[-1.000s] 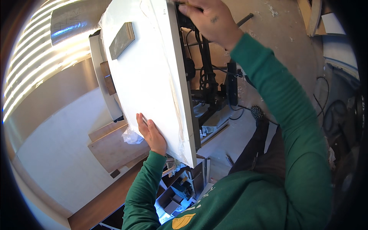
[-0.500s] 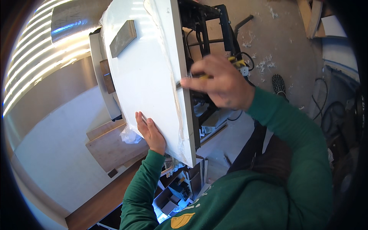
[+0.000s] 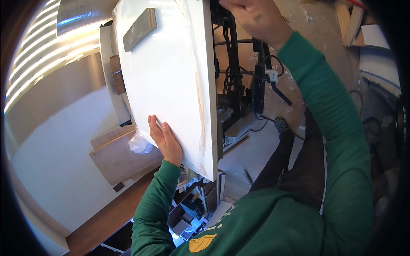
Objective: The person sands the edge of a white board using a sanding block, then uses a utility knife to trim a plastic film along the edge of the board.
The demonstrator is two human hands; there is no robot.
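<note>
A white panel [image 3: 171,77] stretches away in front of me, with clear plastic film along its edges. A wrinkled tape-like strip [image 3: 197,81] runs lengthwise near its right edge. My left hand [image 3: 165,141] lies on the panel's near part, fingers stretched out and holding nothing. At the top edge of the picture, my right hand [image 3: 260,21] is beside the panel's far right edge. Its fingers are curled together and partly cut off; what they hold is hidden. A flat grey-brown block [image 3: 140,30] rests on the panel's far left part.
Beneath the panel's right side stands a black metal frame [image 3: 232,81] with cables. White scraps lie scattered on the floor [image 3: 311,64]. A wooden board [image 3: 124,158] and a crumpled plastic bag [image 3: 140,143] are to the left. Bins with tools [image 3: 192,209] sit below the near end.
My right hand has moved far up along the panel's right edge, and the thin, yellowish tool seen in it earlier is out of sight. My left hand stays on the panel.
</note>
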